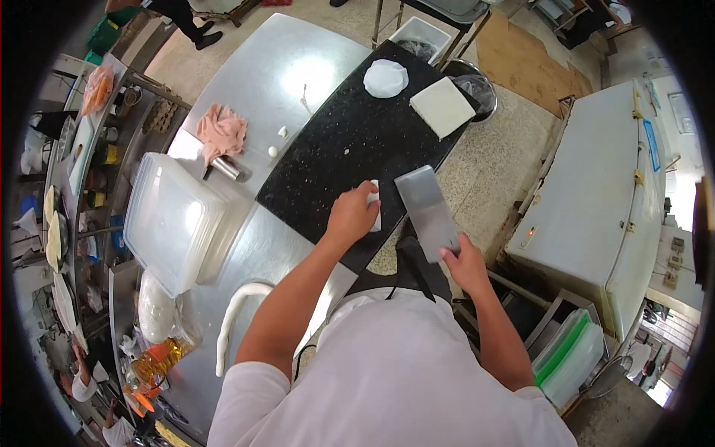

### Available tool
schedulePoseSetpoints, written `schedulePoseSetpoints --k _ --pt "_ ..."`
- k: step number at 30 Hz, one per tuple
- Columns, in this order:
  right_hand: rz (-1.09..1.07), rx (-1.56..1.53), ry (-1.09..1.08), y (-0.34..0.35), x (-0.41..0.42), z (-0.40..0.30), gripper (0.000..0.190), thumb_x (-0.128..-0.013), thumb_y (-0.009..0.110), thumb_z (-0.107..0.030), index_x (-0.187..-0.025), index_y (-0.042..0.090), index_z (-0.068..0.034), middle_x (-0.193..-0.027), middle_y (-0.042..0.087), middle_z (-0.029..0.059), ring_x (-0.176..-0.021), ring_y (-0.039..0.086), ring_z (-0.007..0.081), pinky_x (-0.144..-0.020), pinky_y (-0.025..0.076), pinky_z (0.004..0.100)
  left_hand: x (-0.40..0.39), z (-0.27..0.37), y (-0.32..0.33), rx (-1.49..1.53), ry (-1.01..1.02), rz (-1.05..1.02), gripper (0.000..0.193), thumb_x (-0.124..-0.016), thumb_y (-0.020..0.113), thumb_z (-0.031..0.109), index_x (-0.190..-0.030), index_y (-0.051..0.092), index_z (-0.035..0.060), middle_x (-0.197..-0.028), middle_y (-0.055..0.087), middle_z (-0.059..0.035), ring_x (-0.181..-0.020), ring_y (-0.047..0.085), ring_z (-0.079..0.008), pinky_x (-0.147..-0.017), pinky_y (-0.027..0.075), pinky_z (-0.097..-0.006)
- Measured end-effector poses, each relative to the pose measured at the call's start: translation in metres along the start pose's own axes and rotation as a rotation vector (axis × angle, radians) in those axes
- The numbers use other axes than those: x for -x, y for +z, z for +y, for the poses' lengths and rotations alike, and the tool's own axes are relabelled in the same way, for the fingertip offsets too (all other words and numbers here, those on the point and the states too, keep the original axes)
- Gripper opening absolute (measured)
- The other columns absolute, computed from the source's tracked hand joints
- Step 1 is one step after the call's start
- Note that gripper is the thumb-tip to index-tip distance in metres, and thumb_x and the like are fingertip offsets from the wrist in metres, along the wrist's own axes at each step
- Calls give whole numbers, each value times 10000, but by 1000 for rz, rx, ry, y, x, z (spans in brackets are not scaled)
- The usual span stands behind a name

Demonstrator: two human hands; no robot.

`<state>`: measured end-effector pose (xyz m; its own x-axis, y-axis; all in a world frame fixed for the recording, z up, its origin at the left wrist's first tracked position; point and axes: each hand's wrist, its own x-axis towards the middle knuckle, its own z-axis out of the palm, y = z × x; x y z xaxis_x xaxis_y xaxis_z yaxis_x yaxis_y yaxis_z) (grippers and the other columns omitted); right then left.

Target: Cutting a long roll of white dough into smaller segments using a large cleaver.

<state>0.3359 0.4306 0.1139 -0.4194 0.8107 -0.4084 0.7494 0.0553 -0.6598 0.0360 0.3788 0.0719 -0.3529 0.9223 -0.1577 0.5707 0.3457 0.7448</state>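
Note:
My left hand (pixel 355 210) rests on a short white dough strip (pixel 376 215) near the front edge of the black stone slab (pixel 329 134); whether its fingers grip the strip is unclear. A wide metal cleaver (pixel 429 212) is in my right hand (pixel 465 264), its blade just beyond the slab's right edge. Farther up the slab lie a round stack of thin white dough sheets (pixel 386 79) and a square white block or stack (pixel 443 107). Two small white dough bits (pixel 272 151) sit on the steel table, and a long dough rope (pixel 228 324) curves beside my left arm.
On the steel table (pixel 246 72) are a pink cloth (pixel 222 131), a metal cylinder (pixel 228 168), stacked clear plastic containers (pixel 173 223) and a bottle of yellow oil (pixel 156 363). A white chest freezer (pixel 575 207) stands at right. Other people are at the far left and top.

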Motion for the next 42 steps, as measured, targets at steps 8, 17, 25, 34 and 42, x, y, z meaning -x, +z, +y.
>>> schedulePoseSetpoints --k 8,17,25,34,42 --pt "-287 278 -255 19 -133 -72 354 -959 701 -254 -1113 512 2 -911 714 284 -916 706 492 -790 540 588 27 23 -6 124 -260 152 289 -944 741 124 -1219 693 51 -885 726 -117 -775 712 -214 -752 562 -326" --pt "-743 365 -560 -24 -142 -36 376 -941 714 -281 -1137 554 -3 -960 728 258 -921 708 470 -803 548 565 104 57 -4 623 -416 681 310 -952 748 86 -1248 682 24 -813 651 -12 -730 589 -76 -697 511 -256" --pt "-565 206 -195 -142 -153 19 364 -927 749 -296 -1083 597 -5 -916 743 220 -900 731 417 -775 561 483 -94 107 -27 355 -134 541 341 -949 721 66 -1290 710 60 -1054 719 -84 -838 647 -113 -724 524 -274" --pt "-130 -165 -108 -180 -108 61 340 -944 784 -267 -1053 620 10 -924 754 152 -817 729 229 -758 550 367 -213 -9 -17 -198 -38 561 370 -959 720 140 -1306 684 17 -1080 731 -138 -828 686 -186 -778 576 -348" --pt "-116 -838 -222 -109 -197 21 326 -1044 666 -359 -1081 600 -42 -778 599 25 -603 587 133 -552 487 296 17 55 70 320 -205 197 280 -968 743 143 -1234 737 56 -1144 736 -122 -915 691 -173 -841 556 -308"
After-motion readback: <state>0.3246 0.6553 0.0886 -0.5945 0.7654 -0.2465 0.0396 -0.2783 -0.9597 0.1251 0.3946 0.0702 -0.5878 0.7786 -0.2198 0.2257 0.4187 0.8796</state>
